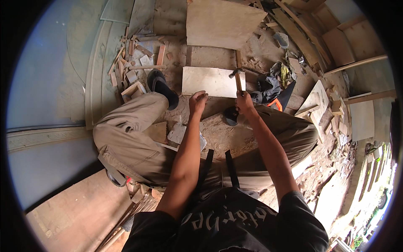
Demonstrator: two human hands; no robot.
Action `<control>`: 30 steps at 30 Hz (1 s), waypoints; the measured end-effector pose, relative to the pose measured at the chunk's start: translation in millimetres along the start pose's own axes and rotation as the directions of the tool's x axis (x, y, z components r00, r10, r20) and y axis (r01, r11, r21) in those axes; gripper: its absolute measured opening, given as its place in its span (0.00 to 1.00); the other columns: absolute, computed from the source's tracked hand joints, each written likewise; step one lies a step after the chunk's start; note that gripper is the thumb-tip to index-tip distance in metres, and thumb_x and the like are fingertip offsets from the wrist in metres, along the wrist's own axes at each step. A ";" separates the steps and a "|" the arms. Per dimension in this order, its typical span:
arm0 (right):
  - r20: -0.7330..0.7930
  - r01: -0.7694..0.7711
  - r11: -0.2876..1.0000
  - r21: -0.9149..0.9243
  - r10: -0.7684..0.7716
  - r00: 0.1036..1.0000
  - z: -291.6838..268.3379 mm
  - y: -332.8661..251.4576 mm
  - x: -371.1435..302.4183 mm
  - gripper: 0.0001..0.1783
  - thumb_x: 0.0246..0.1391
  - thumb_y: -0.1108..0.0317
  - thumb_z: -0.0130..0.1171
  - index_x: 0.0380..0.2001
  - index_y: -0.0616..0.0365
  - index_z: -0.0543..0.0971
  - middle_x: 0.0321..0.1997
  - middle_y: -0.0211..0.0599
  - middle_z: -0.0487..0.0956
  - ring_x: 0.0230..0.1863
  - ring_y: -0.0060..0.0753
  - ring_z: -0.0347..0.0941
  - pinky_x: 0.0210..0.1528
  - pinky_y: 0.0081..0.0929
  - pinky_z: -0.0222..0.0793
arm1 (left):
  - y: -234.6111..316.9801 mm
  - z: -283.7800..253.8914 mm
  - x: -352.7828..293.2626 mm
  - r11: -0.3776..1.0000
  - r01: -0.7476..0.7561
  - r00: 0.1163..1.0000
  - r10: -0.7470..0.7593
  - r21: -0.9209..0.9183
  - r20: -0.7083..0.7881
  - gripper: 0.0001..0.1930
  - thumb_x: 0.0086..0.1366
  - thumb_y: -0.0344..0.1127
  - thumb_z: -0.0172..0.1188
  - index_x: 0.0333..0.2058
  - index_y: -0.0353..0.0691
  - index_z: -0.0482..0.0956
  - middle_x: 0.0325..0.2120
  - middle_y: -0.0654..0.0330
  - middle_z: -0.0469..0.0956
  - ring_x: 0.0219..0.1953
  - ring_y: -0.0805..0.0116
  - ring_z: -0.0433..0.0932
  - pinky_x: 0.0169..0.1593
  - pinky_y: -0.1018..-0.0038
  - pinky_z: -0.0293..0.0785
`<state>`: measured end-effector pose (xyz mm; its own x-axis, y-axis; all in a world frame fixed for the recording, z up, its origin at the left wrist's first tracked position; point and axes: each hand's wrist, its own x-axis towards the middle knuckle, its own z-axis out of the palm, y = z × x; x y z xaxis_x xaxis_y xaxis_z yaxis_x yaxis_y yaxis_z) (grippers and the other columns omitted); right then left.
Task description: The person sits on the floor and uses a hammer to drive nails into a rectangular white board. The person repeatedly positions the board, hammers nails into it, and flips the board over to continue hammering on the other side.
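Note:
A pale rectangular board lies on the ground in front of me, between my feet. My right hand is closed round the handle of a hammer. The hammer's dark head points away from me, over the board's right end. At the near edge of the board, left of its middle, is my left hand. Its fingers are curled together, and what they hold, if anything, is too small to make out. Beyond the board, wooden frame strips run under a larger plywood sheet.
Wood offcuts lie heaped by my left foot. Crumpled dark plastic and a black-and-orange object sit right of the board. Leaning panels and scrap stand farther right. A blue-grey wall panel rises on the left.

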<state>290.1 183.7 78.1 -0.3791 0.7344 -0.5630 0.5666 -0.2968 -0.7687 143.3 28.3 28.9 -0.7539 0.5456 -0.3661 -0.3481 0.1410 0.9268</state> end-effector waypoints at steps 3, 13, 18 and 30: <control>-0.010 -0.036 0.999 -0.020 0.035 0.999 -13.7 7.7 -4.0 0.16 0.60 0.57 0.54 0.35 0.62 0.70 0.19 0.32 0.68 0.15 0.26 0.63 0.13 0.29 0.60 | 8.4 1.9 -4.1 1.000 -0.021 1.000 0.021 -0.009 -0.014 0.12 0.62 0.33 0.60 0.42 0.35 0.79 0.31 0.58 0.83 0.30 0.71 0.81 0.30 0.75 0.75; 0.129 -0.080 0.997 0.012 0.078 0.989 -10.1 2.1 -28.4 0.20 0.57 0.57 0.58 0.22 0.62 0.69 0.17 0.34 0.68 0.14 0.27 0.63 0.13 0.28 0.60 | -95.0 -55.2 44.4 0.922 0.212 0.958 -0.131 0.325 -0.253 0.16 0.64 0.43 0.58 0.46 0.41 0.79 0.37 0.61 0.81 0.35 0.65 0.79 0.37 0.68 0.75; 0.164 -0.318 0.814 0.487 0.272 0.948 -42.3 16.8 -48.3 0.17 0.58 0.60 0.57 0.24 0.60 0.67 0.18 0.33 0.67 0.13 0.23 0.61 0.13 0.23 0.58 | -49.0 32.3 43.0 0.833 0.491 0.867 -0.497 -0.253 0.046 0.23 0.65 0.44 0.56 0.58 0.49 0.67 0.62 0.64 0.60 0.65 0.62 0.53 0.61 0.53 0.60; -0.042 -0.242 0.840 0.486 0.299 0.953 -43.6 1.4 -71.2 0.18 0.54 0.60 0.61 0.20 0.59 0.68 0.19 0.32 0.67 0.15 0.23 0.63 0.15 0.21 0.58 | -52.4 -17.3 49.5 0.907 0.090 0.956 0.037 0.412 -0.290 0.14 0.63 0.44 0.60 0.41 0.43 0.83 0.33 0.58 0.82 0.39 0.60 0.80 0.45 0.62 0.77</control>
<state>349.8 157.6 130.3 -0.1610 0.6373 -0.7536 0.2121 -0.7234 -0.6570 114.5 33.6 -39.3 -0.8955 0.2872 -0.3400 -0.1539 0.5171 0.8420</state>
